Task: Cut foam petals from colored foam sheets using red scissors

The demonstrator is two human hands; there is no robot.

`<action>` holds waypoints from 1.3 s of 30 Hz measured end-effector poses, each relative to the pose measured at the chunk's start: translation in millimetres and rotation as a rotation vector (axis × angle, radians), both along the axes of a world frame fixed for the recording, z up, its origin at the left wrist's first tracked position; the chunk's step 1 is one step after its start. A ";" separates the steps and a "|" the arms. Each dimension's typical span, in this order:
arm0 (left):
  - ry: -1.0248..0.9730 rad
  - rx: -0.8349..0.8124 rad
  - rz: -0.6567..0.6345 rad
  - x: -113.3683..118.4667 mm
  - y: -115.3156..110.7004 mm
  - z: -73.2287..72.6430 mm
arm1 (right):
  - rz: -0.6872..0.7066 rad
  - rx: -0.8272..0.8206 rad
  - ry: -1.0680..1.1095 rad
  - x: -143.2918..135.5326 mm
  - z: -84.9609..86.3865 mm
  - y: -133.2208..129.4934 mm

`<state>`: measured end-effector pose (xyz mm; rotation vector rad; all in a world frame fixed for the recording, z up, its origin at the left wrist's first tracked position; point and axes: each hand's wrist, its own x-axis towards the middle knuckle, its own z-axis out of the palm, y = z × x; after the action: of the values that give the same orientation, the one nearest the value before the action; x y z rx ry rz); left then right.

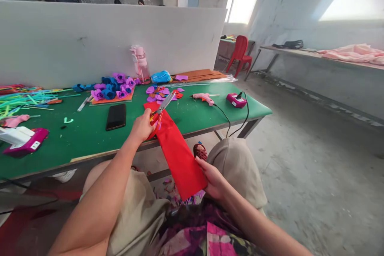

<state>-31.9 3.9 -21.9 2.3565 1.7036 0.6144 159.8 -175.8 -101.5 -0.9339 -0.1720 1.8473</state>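
My left hand (143, 127) is closed round the red handles of a pair of scissors (165, 103), whose metal blades point up and away over the table edge. A long red strip (181, 154), either paper or cloth, hangs slanting between the table and my lap. Its near end is pinched between the thumb and fingers of my right hand (212, 178). The far end lies by the scissors at the table edge. Just beyond the blades is a pile of purple and red cut pieces (162, 93).
On the green table (90, 136) are a black phone (116, 117), purple and blue fabric-like flowers (112, 88), a pink glue gun (204, 98) and a corded magenta power socket (236, 100). A pink bottle (140, 63) stands against the white partition (105, 40). Scraps (171, 192) litter the floor.
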 end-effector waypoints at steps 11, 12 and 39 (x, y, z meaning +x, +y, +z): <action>0.104 0.034 0.007 3.2 1.8 -4.7 | 0.135 0.128 -0.223 -16.5 -5.1 -5.5; 0.104 0.037 0.008 3.3 4.0 -6.0 | 0.138 0.128 -0.218 -19.8 -7.2 -0.8; -0.029 -0.619 -0.675 6.0 -94.8 18.2 | -0.029 0.123 0.124 -39.8 -19.8 -17.4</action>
<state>-25.9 -90.9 -3.7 2.2052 0.8020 -0.0066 120.0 -193.3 -121.3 -0.7316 -0.1920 1.8398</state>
